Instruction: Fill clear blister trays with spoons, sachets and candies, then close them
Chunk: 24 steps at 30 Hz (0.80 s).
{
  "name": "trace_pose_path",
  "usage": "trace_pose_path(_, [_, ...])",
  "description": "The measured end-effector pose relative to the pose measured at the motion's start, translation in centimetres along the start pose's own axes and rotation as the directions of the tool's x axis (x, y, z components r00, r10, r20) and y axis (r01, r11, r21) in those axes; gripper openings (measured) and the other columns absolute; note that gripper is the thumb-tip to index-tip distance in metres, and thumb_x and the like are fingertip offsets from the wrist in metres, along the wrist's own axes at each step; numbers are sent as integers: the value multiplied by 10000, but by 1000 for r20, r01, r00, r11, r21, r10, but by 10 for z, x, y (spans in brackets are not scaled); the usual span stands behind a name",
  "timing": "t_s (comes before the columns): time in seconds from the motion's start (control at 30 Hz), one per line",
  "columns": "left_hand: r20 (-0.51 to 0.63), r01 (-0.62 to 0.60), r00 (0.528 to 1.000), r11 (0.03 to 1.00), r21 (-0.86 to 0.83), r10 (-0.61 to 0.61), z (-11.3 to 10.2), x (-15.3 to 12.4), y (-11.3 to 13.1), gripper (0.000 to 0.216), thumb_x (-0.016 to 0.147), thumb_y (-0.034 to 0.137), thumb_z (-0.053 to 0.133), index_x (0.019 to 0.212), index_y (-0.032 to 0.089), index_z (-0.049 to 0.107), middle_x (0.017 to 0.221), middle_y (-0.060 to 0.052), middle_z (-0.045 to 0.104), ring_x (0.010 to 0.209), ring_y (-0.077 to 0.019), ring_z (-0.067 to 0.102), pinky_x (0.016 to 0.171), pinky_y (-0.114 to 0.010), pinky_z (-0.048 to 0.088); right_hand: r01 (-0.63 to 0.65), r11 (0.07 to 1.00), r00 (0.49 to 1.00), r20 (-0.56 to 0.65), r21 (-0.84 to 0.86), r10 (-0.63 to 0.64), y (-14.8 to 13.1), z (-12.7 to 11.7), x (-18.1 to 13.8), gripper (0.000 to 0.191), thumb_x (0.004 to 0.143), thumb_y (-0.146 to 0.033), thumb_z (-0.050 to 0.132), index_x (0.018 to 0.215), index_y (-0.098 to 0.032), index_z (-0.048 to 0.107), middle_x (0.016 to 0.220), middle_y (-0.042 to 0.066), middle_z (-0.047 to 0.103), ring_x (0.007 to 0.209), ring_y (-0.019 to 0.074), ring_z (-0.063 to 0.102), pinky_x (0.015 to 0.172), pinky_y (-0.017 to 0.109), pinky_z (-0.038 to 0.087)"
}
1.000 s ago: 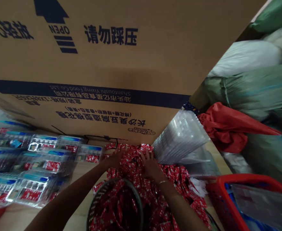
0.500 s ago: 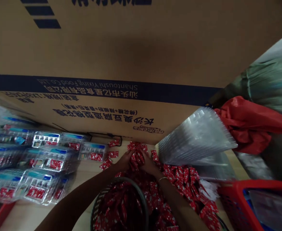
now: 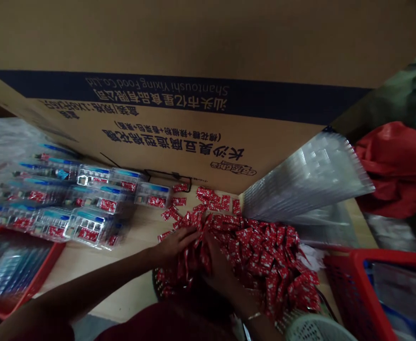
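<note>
Both my hands press into a bunch of small red-and-white printed sachets (image 3: 193, 255) at the near middle of the wooden table (image 3: 97, 270). My left hand (image 3: 175, 246) holds the bunch from the left, and my right hand (image 3: 218, 267), with a thin bangle on its wrist, grips it from the right. A larger heap of the sachets (image 3: 268, 260) lies to the right of my hands, and several loose ones sit beyond them. Below my hands, a dark round woven basket (image 3: 157, 282) is mostly hidden.
A large printed cardboard box (image 3: 193, 128) stands along the far side. Clear blister packs (image 3: 87, 225) lie at left, above a red tray (image 3: 26, 279). A clear stack of plastic trays (image 3: 307, 182), a red mesh basket (image 3: 346, 284) and red cloth (image 3: 395, 170) are at right.
The view has tilted down, so the box sits higher in the picture. My hands have moved left and down, and more sachets lie spread across the table.
</note>
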<state>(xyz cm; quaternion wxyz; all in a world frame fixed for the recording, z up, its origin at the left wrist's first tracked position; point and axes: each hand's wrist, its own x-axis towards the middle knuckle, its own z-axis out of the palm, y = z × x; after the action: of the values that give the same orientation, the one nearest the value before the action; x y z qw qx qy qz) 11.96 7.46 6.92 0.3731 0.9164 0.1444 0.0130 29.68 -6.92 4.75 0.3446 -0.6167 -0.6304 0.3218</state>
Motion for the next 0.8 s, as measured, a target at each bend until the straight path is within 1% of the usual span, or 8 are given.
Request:
trace_pose_path(0.07, [49,28,998,998,56,-30,12,-32,3,870,735,275,639,1467,219,173,1485,-169,292,1313,-351,346,1066,-482,317,24,990,988,155,-141,-2,-8,13,-14,875,773,-279,566,1483,-129,78,1531,188,156,1405,313,154,1104,540,235])
trace_pose_path(0.13, [76,65,994,992,112,-74,17,-55,6,893,702,247,644,1465,221,182,1495,-158,284,1329,-365,318,1082,-511,276,20,973,941,333,-231,60,-14,15,-18,949,696,-250,610,1485,-138,95,1546,187,69,1410,336,104,1102,548,214])
trace_pose_path(0.2, [70,108,990,983,150,-120,13,-68,13,903,679,248,650,1460,238,197,1488,-136,306,1344,-365,290,1082,-529,268,11,964,877,466,-264,118,-19,10,-15,1013,621,-231,640,1485,-169,114,1554,166,-3,1414,340,67,1108,529,200])
trace_pose_path(0.27, [30,115,992,983,142,-120,6,-73,21,948,661,327,674,1462,234,175,1494,-135,287,1362,-367,247,1076,-542,272,12,961,835,532,-275,141,-23,3,-11,1024,593,-238,647,1481,-214,139,1560,134,-7,1417,329,58,1118,507,174])
trace_pose_path(0.4, [-41,64,997,990,123,-59,9,-63,28,984,691,593,631,1467,234,144,1547,-154,110,1388,-391,160,1086,-594,202,-13,948,837,516,-318,184,-25,4,-7,880,653,-316,630,1451,-249,264,1549,113,150,1405,323,128,1125,500,125])
trace_pose_path(0.53, [26,53,998,985,166,-58,41,-43,15,868,759,677,510,1453,239,227,1538,-137,179,1390,-422,122,1075,-631,180,-96,922,869,421,-375,261,-26,18,-3,725,715,-398,599,1373,-160,410,1442,172,364,1336,335,278,1116,472,163])
trace_pose_path(0.67, [58,121,989,973,197,-135,64,-35,8,898,750,696,497,1444,175,268,1522,-161,215,1384,-431,134,1064,-586,262,-153,901,860,395,-405,323,-31,22,4,731,669,-356,636,1338,-134,440,1384,176,417,1265,338,361,1097,452,221])
trace_pose_path(0.8, [-7,193,981,955,224,-196,61,-45,20,876,723,696,527,1420,204,330,1506,-161,262,1353,-450,219,1017,-601,317,-104,975,879,440,-194,181,-29,3,4,748,611,-383,688,1300,-183,479,1363,128,436,1268,302,370,1088,426,271])
